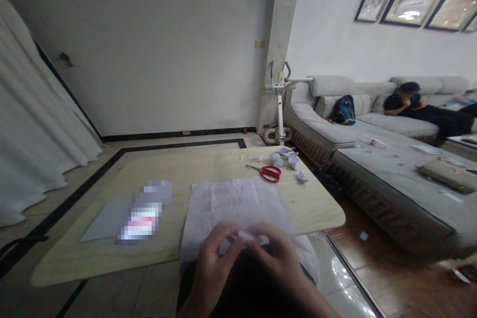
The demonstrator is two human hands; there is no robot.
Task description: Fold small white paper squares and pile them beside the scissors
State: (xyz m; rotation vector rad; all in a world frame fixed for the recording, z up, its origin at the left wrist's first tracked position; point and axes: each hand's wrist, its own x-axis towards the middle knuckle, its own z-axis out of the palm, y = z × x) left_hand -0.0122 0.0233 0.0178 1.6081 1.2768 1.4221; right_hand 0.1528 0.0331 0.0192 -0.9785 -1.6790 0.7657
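Both my hands meet at the near edge of the table, fingers pinched on a small piece of folded white paper [245, 236], partly hidden and blurred. My left hand [219, 253] grips it from the left, my right hand [276, 253] from the right. Beneath and beyond them a large printed sheet [231, 203] lies on the table and hangs over its front edge. Past its far right corner rest red-handled scissors [270, 174], blades pointing left. Several folded paper pieces [276, 160] sit behind them, with another folded piece [302, 177] a little nearer.
The pale wooden table [175, 169] has rounded corners. On its left lie a paper sheet [106, 218] and a pixelated bright object [141, 221]. To the right stands a long grey sofa [395, 198], with a backpack [343, 110] and a seated person [410, 104] on it.
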